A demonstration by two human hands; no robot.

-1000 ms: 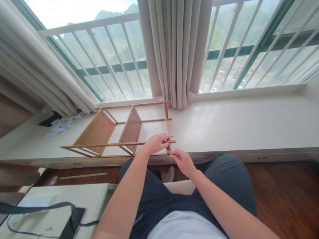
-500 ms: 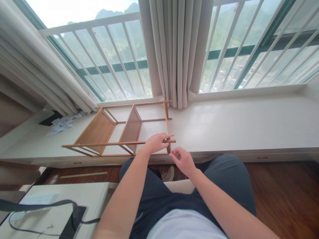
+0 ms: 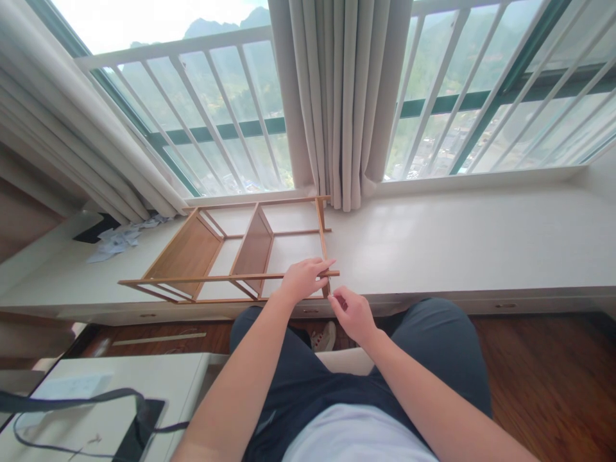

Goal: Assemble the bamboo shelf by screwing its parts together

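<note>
A brown wooden shelf rack (image 3: 253, 244) with slim rails lies on its side on the white window ledge (image 3: 433, 237). My left hand (image 3: 304, 277) is closed round the near rail, close to the rack's right end. Just right and below it is my right hand (image 3: 353, 311), its fingers curled and pinched together at the end crosspiece. A thin, small piece seems to show at the right fingertips, too small to name. The rack's two inner panels stand upright across the frame.
Crumpled paper (image 3: 115, 242) and a dark flat item (image 3: 96, 228) lie at the ledge's left end. A grey curtain (image 3: 337, 102) hangs behind the rack. At lower left stands a white cabinet (image 3: 187, 385) with a black strap (image 3: 96, 396) above it.
My left fingers have closed slightly lower around the rail end. My right hand has shifted a little, still pinched by the crosspiece. The rack stays in place.
</note>
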